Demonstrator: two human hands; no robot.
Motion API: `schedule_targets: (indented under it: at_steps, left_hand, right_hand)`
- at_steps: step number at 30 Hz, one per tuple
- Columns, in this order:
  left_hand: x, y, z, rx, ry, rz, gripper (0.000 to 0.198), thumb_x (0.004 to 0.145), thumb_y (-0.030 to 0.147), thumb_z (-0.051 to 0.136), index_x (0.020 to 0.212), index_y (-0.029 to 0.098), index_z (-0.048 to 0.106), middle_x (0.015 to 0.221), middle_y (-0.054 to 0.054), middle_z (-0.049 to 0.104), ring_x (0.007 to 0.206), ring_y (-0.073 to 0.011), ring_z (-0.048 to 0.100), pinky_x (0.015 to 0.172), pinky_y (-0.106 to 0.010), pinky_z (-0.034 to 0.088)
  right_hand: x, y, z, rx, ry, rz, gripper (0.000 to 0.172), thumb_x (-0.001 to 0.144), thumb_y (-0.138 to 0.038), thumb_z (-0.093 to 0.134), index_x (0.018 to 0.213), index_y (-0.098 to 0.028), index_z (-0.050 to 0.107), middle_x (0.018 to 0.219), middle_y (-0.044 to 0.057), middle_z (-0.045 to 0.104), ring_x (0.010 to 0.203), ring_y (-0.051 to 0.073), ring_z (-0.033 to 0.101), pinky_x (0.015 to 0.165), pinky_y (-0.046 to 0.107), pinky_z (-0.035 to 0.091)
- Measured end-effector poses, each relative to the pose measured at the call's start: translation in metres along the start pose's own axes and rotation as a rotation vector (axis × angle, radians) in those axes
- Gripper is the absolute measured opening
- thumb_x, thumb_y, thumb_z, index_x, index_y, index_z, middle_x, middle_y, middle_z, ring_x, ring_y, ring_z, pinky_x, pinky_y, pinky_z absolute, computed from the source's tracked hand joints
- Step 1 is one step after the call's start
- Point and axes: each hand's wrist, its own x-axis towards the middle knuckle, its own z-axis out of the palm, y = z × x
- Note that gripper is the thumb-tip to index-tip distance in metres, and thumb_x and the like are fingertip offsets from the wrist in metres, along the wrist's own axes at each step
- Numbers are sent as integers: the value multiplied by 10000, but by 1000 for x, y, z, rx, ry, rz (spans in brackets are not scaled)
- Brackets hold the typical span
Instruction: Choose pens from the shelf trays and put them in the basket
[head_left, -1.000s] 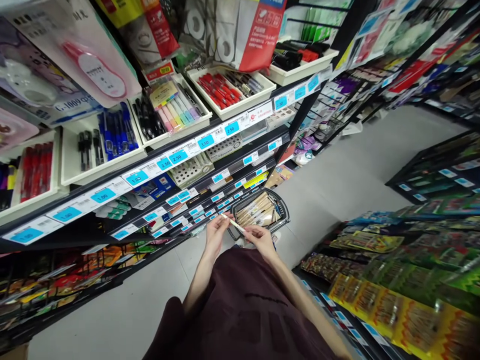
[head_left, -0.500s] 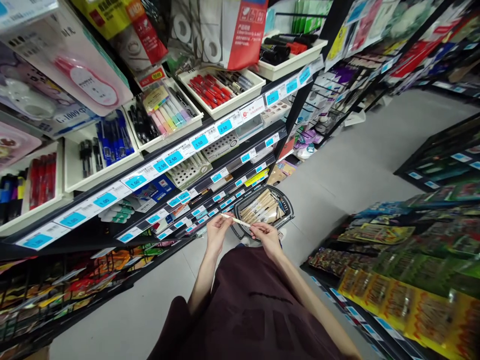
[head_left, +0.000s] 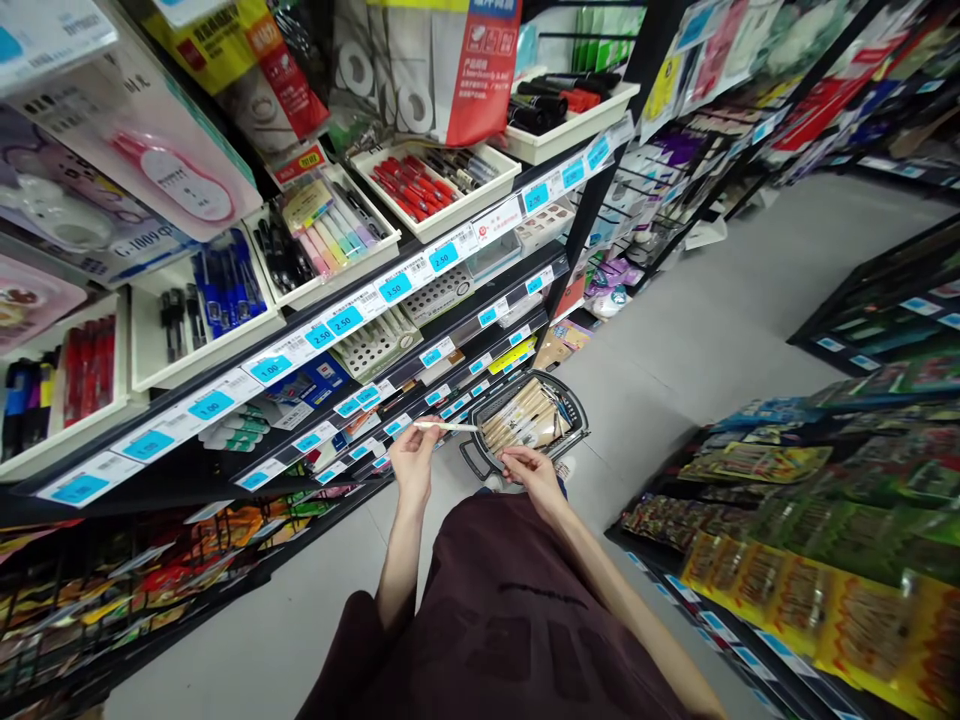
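My left hand point(head_left: 413, 458) pinches a slim white pen point(head_left: 456, 427) between thumb and fingers. The pen lies nearly level, its free end pointing right toward the basket. Apart from the pen, my right hand point(head_left: 531, 472) hovers at the basket's near edge with thumb and fingertips pressed together. Whether something small is in that pinch cannot be made out. Below both hands, a dark shopping basket point(head_left: 578, 412) stands on the floor. Inside it lie several tan, stick-like items in clear packaging point(head_left: 517, 416).
On the left, a shelf carries white trays of red pens point(head_left: 416, 185), blue pens point(head_left: 225, 280) and pastel markers point(head_left: 337, 235), with price tags along its edge. Lower shelves hold boxes. Snack packets point(head_left: 795, 590) line a rack on the right. Grey floor point(head_left: 660, 330) runs between.
My left hand has moved left and slightly up with the pen. The pen's right end has come away from my right hand, which stays nearly in place. The view has shifted slightly.
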Motion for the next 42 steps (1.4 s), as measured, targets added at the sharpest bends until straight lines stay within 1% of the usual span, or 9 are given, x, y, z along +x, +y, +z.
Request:
schedule_targets:
  at_steps: [4,12,17,21,24,28,32,37,42]
  left_hand:
    - [9,5,-6,9,80,85,294,687,346,820,913,172,745,931,-62,747,927,-236,709,874,-386,583]
    - [34,23,-16,67,194,316,245,718,315,795,902,164,736,924,-51,727,897,-212,702,868,-378,589]
    - [65,43,-21,251,301,447,296,760,382,746,936,147,709,958,-72,713,918,-223,698,843,-368,590]
    - [91,60,-19,321,316,573,287,774,375,733,941,143,706,948,-72,699,921,-218,690,857,-364,577]
    - [104,69,-14,400,314,627,259,797,359,713,947,148,719,952,-74,699,935,-214,681,866,-353,564]
    - [110,77,-4,497,322,689,193,806,311,703,925,163,740,937,-68,707,962,-208,668,861,-335,556]
    - [110,81,2,558,356,752,158,795,300,716,871,167,753,898,-63,715,915,-199,673,803,-315,563]
    - [114,81,3,620,314,772,190,808,315,706,914,166,758,900,-68,720,874,-190,677,718,-275,562]
    - [121,82,3,672,331,794,187,807,313,709,912,167,760,894,-64,726,874,-195,680,755,-292,567]
  right_hand:
    - [-1,2,-1,12,15,8,371,628,-448,849,859,-184,729,795,46,709,630,160,612,569,278,486]
    - [2,6,-5,27,25,29,349,634,-440,846,854,-195,731,759,18,688,633,148,607,574,266,477]
    - [2,4,-4,13,42,41,366,611,-454,858,834,-194,730,757,23,693,608,148,600,569,275,474]
    - [3,5,-7,-5,41,42,363,626,-461,847,845,-195,731,766,30,697,610,149,605,568,274,473]
    - [4,5,-12,-14,52,37,361,640,-476,834,856,-204,736,807,42,713,629,160,617,573,279,476]
    - [2,6,-19,-5,88,26,379,631,-494,833,853,-204,735,812,47,718,624,172,613,569,291,475]
    - [0,9,-24,5,106,25,370,628,-479,840,845,-200,727,781,39,700,617,170,598,559,284,463]
    - [-1,11,-28,1,113,29,374,632,-480,837,852,-198,730,794,46,695,621,171,598,563,288,474]
    - [-1,10,-29,-3,114,31,384,619,-491,839,848,-203,730,801,48,708,612,176,602,560,296,475]
